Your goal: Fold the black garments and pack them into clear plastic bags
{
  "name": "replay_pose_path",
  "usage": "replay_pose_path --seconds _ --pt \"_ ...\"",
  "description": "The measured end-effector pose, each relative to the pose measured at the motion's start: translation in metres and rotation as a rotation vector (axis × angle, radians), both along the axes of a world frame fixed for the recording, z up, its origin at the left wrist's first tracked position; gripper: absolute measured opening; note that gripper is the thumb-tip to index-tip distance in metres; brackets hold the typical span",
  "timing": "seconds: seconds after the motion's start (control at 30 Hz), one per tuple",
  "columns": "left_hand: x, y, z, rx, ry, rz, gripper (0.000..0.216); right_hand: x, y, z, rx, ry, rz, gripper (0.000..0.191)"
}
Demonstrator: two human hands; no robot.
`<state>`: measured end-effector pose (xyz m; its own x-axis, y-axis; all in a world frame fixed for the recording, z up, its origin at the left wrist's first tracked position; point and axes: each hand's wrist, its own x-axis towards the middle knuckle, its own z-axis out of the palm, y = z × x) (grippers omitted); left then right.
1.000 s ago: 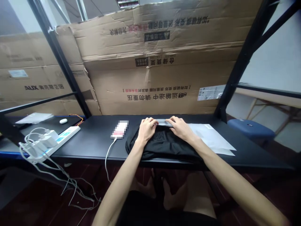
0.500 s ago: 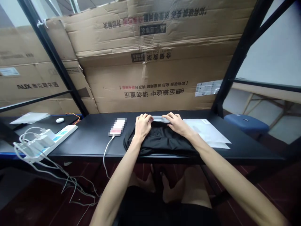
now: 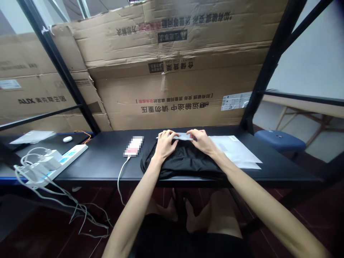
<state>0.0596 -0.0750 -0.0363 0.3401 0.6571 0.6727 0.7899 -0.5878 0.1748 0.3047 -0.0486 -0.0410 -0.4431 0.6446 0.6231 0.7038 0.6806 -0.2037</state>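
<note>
A folded black garment [image 3: 185, 161] lies on the black table [image 3: 107, 161], inside what looks like a clear plastic bag whose pale flap [image 3: 181, 136] shows at its far edge. My left hand [image 3: 166, 145] rests on the garment's far left, fingers curled onto the flap. My right hand [image 3: 202, 141] pinches the same flap from the right. Both forearms reach in from below over the garment.
A phone [image 3: 133, 146] on a white cable lies left of the garment. Clear bags [image 3: 236, 152] lie to the right. A power strip with chargers [image 3: 51, 161] sits far left. Large cardboard boxes [image 3: 174, 71] stand behind. A blue stool [image 3: 279, 139] is at right.
Both hands have stayed on the flap at the garment's far edge, shifting slightly. The view has drifted a little.
</note>
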Motion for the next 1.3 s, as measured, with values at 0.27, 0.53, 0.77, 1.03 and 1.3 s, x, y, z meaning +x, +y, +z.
replay_pose_path --seconds 0.27,0.53,0.77,1.03,1.3 --pt "0.004 -0.003 0.0 0.048 0.092 -0.17 0.022 -0.015 -0.014 0.008 0.043 -0.048 0.048 0.009" --pt "0.004 -0.003 -0.001 0.019 0.116 -0.167 0.025 -0.017 -0.014 0.007 0.073 -0.091 0.076 0.008" --pt "0.004 -0.005 0.002 0.064 0.116 -0.142 0.019 -0.017 -0.014 0.006 0.136 -0.132 0.056 0.015" --pt "0.002 0.002 -0.001 0.171 0.066 -0.06 0.009 -0.01 -0.009 0.006 0.243 -0.088 0.054 0.015" --pt "-0.003 0.004 -0.001 0.174 -0.032 0.086 0.009 0.003 -0.011 0.012 0.253 0.012 -0.067 0.016"
